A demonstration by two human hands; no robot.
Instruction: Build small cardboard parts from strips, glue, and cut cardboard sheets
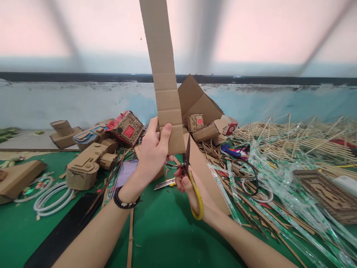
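Note:
My left hand [156,145] grips the lower end of a long cardboard strip [164,78], which stands upright and runs out of the top of the view. The thumb presses on its near face. My right hand [191,186] is closed on scissors [198,201] with a yellow handle. Their dark blades point up, slightly parted, at the strip's lower right corner. Below the strip, a box cutter [165,184] lies on the green table [167,238]. A flat cardboard piece [206,175] lies behind my right hand.
At the left are cardboard models [83,163], coiled white tubing [52,201], a phone [125,173] and a long black object [64,230]. On the right lie cardboard scraps, plastic wrap [279,186], wooden sticks [279,137] and a blue tool [230,150]. A wall stands behind.

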